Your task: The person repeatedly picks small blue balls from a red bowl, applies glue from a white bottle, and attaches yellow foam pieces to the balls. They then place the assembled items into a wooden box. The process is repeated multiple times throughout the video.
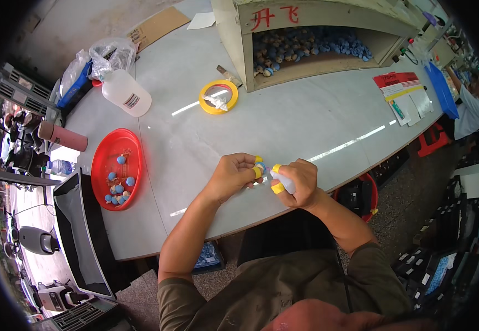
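Over the near part of the grey table [206,149], my left hand [233,177] pinches a small blue and cream piece [260,166] between thumb and fingertips. Yellow tape wraps some of its fingers. My right hand [300,185], also with yellow tape on its fingers, is closed around a small whitish squeeze bottle [284,180]. The bottle's tip points at the little piece, close to it; whether they touch I cannot tell. Similar blue and cream pieces [121,160] lie in a red round tray [97,165] to my left.
A white plastic bottle [126,94] stands at the back left, near a pink thermos [63,135]. A yellow tape roll [203,102] lies mid-table. Behind it, a wooden box [245,60] holds many blue pieces. A black bin [79,237] borders the left edge; papers [402,96] lie right.
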{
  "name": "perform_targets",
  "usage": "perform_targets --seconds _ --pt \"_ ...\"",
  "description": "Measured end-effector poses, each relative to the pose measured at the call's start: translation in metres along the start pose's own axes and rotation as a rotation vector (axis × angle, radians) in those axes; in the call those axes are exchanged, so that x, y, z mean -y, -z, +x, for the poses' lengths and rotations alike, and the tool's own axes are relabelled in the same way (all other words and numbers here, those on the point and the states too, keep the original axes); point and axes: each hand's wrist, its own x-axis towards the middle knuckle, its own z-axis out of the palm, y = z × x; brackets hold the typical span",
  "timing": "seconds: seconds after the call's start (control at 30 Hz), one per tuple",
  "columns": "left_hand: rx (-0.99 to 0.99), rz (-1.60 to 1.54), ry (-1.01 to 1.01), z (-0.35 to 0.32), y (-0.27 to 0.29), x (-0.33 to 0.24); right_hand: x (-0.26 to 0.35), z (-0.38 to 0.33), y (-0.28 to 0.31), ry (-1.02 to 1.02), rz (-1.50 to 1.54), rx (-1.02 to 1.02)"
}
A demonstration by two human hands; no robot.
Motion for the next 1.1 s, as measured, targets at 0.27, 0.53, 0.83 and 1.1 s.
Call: perform_targets --seconds 0.27,0.53,0.83,1.1 --pt "0.003 0.023 -0.014 0.0 0.005 0.0 0.0 0.003 -0.007 0.001 0.026 -0.038" --pt "-0.008 -0.009 -0.002 0.001 0.005 0.003 0.0 0.001 -0.004 -0.008 -0.002 -0.009" --pt "0.004 -0.054 0.002 0.001 0.002 0.0 -0.005 -0.016 0.006 -0.263 0.203 -0.155" --pt "0.024 -0.175 0.018 -0.001 0.013 0.0 -0.025 -0.025 0.056 -0.847 0.486 -0.188"
